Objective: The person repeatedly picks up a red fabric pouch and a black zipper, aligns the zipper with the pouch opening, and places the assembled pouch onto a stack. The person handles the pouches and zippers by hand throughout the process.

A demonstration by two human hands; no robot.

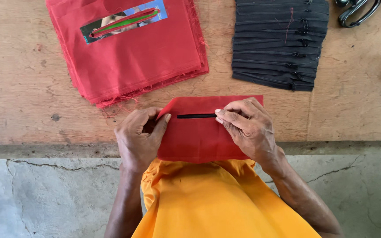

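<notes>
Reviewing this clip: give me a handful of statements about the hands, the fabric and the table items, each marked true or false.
1. Both hands pinch one red fabric piece at the table edge. True: left hand, right hand.
2. The slit in that piece shows a white zipper. False: the zipper strip is black.
3. A stack of red fabric lies beyond the left hand. True.
4. The pile of black zippers sits on top of the red stack. False: it lies apart on the bare wooden table, to the right.
5. The person's lap is covered in blue cloth. False: the garment is orange-yellow.
</notes>
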